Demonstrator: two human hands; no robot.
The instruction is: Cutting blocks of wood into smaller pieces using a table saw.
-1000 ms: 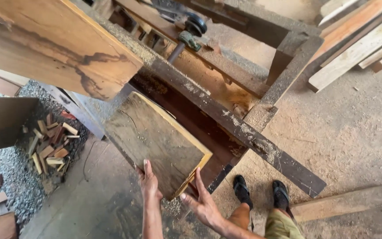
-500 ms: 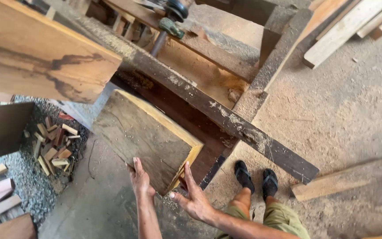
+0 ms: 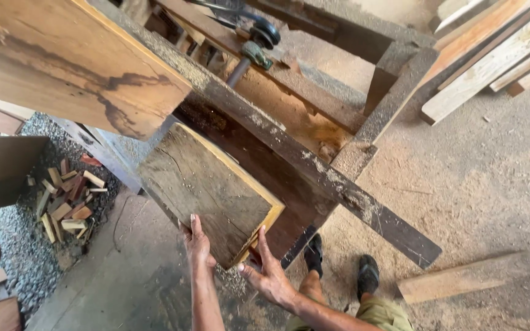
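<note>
sawdust-covered floor (image 3: 480,202) was noted beneath a rough timber frame (image 3: 314,165). a thick wooden slab (image 3: 207,187) was steadied at its near end, left hand (image 3: 197,245) and right hand (image 3: 271,276) flat, fingers spread for support.

rough matt wooden slab (image 3: 207,190), sawdust-coated wooden frame (image 3: 314,171)
</note>
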